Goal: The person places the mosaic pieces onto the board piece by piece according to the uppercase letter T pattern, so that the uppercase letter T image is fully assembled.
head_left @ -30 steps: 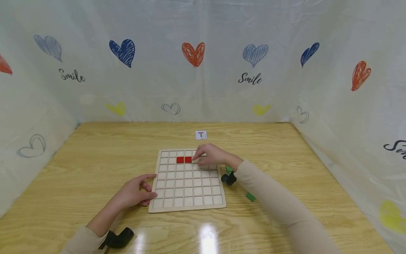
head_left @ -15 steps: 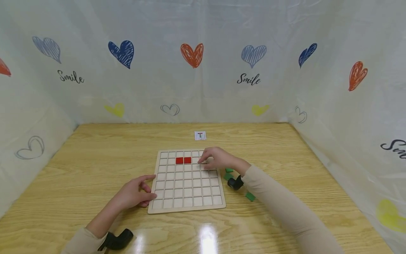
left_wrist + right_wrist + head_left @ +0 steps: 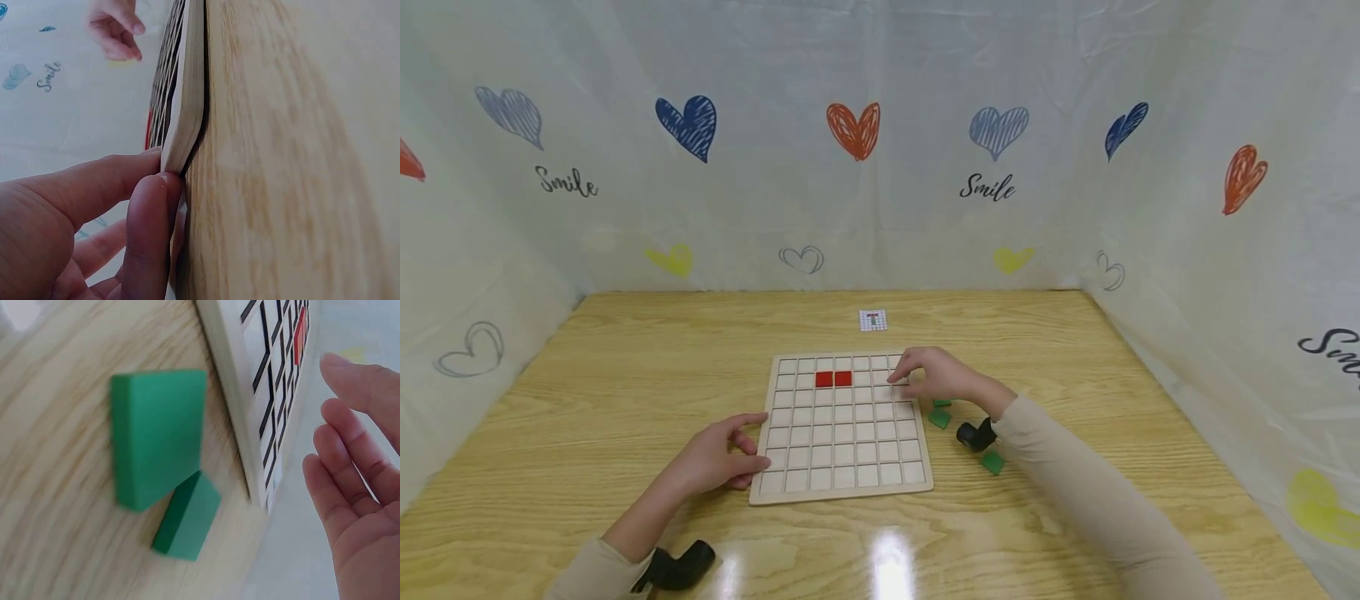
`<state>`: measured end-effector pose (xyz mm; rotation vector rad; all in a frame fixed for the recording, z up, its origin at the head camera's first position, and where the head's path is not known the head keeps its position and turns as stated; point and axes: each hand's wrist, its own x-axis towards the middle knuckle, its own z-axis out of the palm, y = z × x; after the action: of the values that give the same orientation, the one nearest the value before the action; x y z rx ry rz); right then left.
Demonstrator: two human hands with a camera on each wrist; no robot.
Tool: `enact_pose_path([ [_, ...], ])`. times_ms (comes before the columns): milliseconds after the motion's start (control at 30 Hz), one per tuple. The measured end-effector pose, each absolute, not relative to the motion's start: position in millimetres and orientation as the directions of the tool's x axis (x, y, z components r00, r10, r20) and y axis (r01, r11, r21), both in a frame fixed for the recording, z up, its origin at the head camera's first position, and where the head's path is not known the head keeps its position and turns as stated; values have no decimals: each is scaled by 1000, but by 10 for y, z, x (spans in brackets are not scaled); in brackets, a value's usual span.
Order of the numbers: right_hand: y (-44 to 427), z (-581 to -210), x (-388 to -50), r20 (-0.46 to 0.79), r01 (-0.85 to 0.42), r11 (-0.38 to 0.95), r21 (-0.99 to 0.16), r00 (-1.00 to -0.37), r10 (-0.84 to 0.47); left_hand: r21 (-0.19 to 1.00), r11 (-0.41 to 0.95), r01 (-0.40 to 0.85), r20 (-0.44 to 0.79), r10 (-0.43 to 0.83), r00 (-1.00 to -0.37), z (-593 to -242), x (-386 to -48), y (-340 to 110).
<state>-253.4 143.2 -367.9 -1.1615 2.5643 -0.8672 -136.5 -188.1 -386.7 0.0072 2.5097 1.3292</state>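
A square wooden grid board (image 3: 832,435) lies on the table, and two red square tiles (image 3: 833,379) sit side by side in its second row from the back. My left hand (image 3: 718,454) touches the board's left edge with index finger and thumb set apart. My right hand (image 3: 936,375) is raised over the back right of the board; nothing shows between its loosely bent fingers in the right wrist view. Just right of the board are two green tiles (image 3: 159,434), touching or overlapping. A third green tile (image 3: 992,462) lies nearer me, beside the right wrist's camera.
Behind the board lies a small printed card (image 3: 873,320) with a red and green T-shaped pattern on a grid. A white curtain (image 3: 910,225) with hearts and "Smile" lettering encloses the wooden table (image 3: 647,358) at the back and sides.
My right hand has drawn away from the red tiles toward the board's right side, bringing the green tiles more into sight. The left hand stays at the board's edge.
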Motion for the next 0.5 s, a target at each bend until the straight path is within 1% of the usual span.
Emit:
enact_pose_path([
  [200, 1572, -3719, -2522, 72, -624, 512, -590, -672, -737, 811, 569, -133, -257, 143, -956, -3863, -1371, -1867],
  [400, 1689, -3757, -2491, 69, -601, 517, -609, -690, -721, 820, 557, -132, -252, 145, -957, -3863, -1367, -1871],
  [500, 1743, -3775, -2474, 66, -604, 527, -598, -693, -718, 825, 550, -129, -251, 151, -956, -3864, -1360, -1876],
])
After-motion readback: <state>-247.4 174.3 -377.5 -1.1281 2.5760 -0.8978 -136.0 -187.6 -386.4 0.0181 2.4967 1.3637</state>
